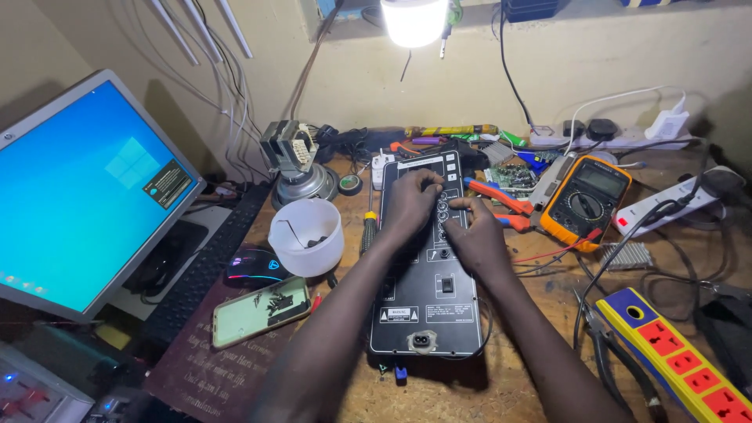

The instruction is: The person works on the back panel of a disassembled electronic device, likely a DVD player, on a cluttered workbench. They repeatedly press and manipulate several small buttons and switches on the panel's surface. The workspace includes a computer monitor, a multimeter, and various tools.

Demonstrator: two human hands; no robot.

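Black control panel lying flat near the middle of the bench, long axis running from front edge toward the back wall, mains socket end nearest the front edge. Left hand and right hand both on the column of small knobs in the panel's upper half, fingertips pinched close together around them; whether any knob is truly gripped cannot be told, fingers cover them.

Judged good practice for this step: press the heel of one hand on the panel face so it does not slide; work one knob at a time, straight up, no sideways levering on the shafts.

Nearby: screwdriver touching the panel's left edge, white tub toward the bench's left, orange multimeter to the right, pliers just beside the right hand.
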